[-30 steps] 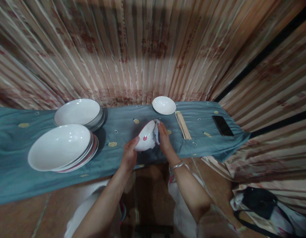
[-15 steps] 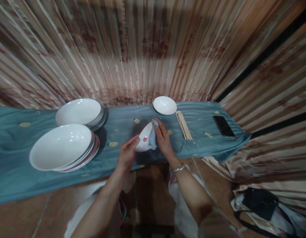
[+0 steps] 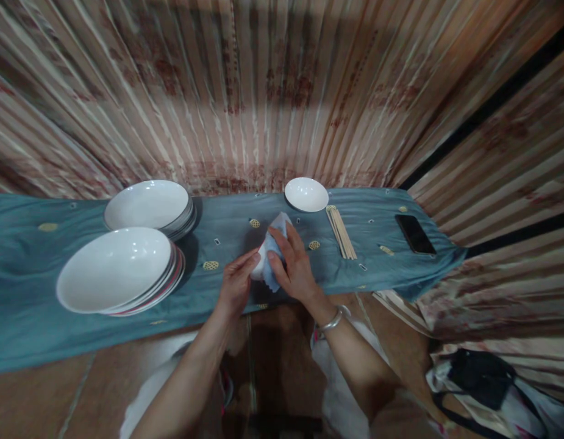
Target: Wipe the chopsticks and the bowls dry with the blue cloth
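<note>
My left hand (image 3: 237, 279) is closed on the edge of a small white bowl (image 3: 258, 268), tilted above the front of the table. Most of the bowl is hidden behind a pale blue cloth (image 3: 271, 250). My right hand (image 3: 293, 262) grips that cloth and presses it on the bowl's outer side, fingers bent over it. Beyond my hands, a white bowl (image 3: 306, 194) sits upright near the back edge. To the right of my right hand lies a bundle of wooden chopsticks (image 3: 341, 233).
Two stacks stand on the left: large white bowls (image 3: 112, 268) in front and more white bowls (image 3: 147, 204) behind. A black phone (image 3: 415, 234) lies at the right on the blue tablecloth (image 3: 227, 213). Pleated curtains (image 3: 263, 91) hang behind. A bag (image 3: 483, 378) rests low at right.
My right hand has turned over and moved slightly left and down, spreading the cloth across the bowl's side. The bowl's red mark is now covered. My left hand keeps its hold.
</note>
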Motion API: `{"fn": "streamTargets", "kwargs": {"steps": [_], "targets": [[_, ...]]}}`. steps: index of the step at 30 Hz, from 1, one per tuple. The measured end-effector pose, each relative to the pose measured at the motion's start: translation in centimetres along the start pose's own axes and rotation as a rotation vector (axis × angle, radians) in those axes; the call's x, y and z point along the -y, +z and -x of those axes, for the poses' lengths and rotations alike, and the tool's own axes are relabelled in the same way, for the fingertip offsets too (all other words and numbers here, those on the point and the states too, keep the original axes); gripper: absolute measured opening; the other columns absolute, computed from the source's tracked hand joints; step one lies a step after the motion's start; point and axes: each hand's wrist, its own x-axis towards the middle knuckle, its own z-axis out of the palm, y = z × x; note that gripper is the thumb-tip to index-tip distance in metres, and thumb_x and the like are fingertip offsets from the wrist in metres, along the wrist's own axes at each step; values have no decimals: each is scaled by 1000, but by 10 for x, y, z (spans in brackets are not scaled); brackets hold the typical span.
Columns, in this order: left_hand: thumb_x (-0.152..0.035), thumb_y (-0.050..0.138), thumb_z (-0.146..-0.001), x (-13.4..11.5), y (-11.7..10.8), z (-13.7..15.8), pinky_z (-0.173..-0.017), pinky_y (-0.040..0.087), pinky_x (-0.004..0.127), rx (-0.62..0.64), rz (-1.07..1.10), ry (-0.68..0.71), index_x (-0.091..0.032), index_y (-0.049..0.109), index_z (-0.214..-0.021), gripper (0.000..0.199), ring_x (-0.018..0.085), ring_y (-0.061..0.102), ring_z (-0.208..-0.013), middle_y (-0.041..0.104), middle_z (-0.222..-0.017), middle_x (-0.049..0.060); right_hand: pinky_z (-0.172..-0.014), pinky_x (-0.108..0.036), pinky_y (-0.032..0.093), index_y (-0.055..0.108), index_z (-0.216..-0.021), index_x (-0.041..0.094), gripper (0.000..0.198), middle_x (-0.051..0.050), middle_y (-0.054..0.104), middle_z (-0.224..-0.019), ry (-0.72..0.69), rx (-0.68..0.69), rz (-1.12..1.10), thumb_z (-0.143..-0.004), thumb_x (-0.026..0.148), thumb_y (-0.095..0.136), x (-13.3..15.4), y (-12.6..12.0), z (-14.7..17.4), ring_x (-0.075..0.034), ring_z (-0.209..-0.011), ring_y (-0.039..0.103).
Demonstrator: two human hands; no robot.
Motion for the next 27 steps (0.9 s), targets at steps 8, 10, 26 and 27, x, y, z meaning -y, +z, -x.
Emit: {"fn": "streamTargets", "kwargs": {"steps": [8,10,26,27], "targets": [[-37,89,-51,-5,-6,-4,-85,49,31,-1,12,-3,-19,79,-82,38,20,70,-81,78,-82,5,-115,-56,28,45,-142,17,47,-19,35,-151,-146,43,173,-98,33,41,10,10,7,-31,-147,21],[-38,89,-50,-7,-7,-5,-85,49,31,-9,8,-4,-20,80,-82,38,20,69,-83,78,-83,4,-115,-56,27,45,-142,16,48,-20,35,-151,-144,60,195,-98,33,41,10,11,8,-32,-148,20],[-35,90,-47,-13,-5,-8,-79,51,35,-25,65,-83,-14,77,-78,39,23,70,-79,75,-73,6,-120,-49,26,34,-148,19,51,-12,34,-155,131,36,-108,-101,36,28,-1,11,6,-24,-147,25],[-35,91,-47,-14,-5,-8,-80,51,35,-30,63,-83,-14,77,-78,40,24,70,-79,75,-72,6,-120,-48,25,35,-148,19,51,-12,36,-154,155,22,-139,-101,37,28,-2,11,5,-23,-146,27]]}}
